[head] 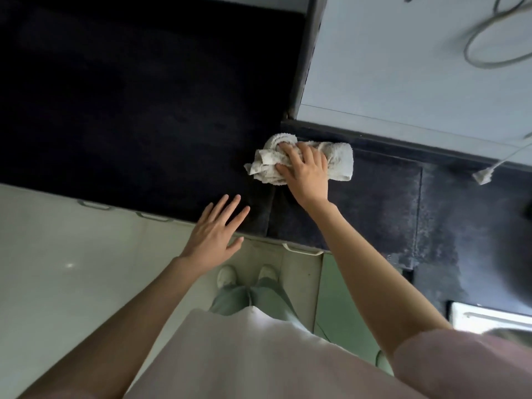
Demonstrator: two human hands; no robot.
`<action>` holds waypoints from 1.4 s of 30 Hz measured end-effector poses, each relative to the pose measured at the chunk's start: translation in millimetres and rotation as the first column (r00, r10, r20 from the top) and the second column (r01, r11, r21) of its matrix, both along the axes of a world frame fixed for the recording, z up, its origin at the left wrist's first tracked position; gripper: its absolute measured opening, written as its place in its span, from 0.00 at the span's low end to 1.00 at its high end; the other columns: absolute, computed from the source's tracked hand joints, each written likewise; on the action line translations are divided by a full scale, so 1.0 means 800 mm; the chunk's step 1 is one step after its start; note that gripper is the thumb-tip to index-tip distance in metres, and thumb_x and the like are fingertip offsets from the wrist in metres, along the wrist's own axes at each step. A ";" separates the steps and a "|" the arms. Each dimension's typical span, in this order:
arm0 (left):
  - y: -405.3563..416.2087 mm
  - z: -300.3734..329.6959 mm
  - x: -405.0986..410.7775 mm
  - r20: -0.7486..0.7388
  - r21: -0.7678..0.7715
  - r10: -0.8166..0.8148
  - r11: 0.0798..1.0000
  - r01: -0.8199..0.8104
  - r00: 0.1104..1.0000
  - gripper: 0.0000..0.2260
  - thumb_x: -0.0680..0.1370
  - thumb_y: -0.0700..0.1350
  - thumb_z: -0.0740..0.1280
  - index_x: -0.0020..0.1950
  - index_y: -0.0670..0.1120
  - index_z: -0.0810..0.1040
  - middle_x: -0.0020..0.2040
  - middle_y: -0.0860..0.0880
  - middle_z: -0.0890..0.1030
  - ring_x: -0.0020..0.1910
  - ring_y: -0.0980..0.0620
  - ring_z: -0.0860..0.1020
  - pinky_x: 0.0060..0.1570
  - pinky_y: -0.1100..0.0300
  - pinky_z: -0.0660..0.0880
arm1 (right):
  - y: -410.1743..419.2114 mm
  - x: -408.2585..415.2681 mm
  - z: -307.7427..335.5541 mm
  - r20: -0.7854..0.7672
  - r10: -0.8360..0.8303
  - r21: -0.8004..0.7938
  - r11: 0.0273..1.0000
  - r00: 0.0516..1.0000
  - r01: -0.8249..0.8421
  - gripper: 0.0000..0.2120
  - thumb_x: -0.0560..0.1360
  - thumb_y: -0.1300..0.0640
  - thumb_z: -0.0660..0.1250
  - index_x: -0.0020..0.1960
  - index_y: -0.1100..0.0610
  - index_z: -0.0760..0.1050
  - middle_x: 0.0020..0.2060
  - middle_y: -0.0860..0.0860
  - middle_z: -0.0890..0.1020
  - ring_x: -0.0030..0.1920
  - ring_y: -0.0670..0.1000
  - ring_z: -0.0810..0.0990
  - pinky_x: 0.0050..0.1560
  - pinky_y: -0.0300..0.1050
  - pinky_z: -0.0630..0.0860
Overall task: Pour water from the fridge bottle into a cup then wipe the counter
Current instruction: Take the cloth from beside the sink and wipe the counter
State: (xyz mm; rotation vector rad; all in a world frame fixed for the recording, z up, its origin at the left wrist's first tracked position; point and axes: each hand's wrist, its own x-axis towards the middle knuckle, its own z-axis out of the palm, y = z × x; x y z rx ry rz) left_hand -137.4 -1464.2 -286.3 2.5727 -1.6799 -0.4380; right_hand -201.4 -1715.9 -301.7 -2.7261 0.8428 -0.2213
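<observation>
The right hand (306, 168) lies on top of a bunched cloth (299, 159), fingers curled down into its folds and pressing it against the dark counter (374, 203), close to the foot of the pale wall (403, 67) at the back. The left hand (214, 230) holds nothing: its fingers are straight and spread over the counter's front edge, and whether it touches the edge or hovers above it cannot be told. The cloth looks like soft, light terry, crumpled into a loose wad with free ends sticking out to the left and right of the hand; it will give under pressure and slide easily, but a loose end may drag or unroll. It is best held from above at the thick middle of the wad, with the palm keeping it flat. Neither bottle nor cup is in view, so the pouring seems done and the wiping step is in hand. A white plug (482, 177) on its cable lies on the counter well to the right, worth avoiding should the wiping reach that far.
</observation>
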 end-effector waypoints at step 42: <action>0.083 0.008 0.247 -0.041 0.021 -0.167 0.986 0.168 0.985 0.24 0.78 0.53 0.53 0.71 0.46 0.70 0.73 0.42 0.67 0.71 0.38 0.66 0.63 0.38 0.67 | 0.240 0.053 0.001 0.090 -0.298 0.085 0.953 0.950 0.291 0.21 0.74 0.45 0.62 0.66 0.49 0.73 0.63 0.55 0.74 0.62 0.57 0.69 0.67 0.58 0.63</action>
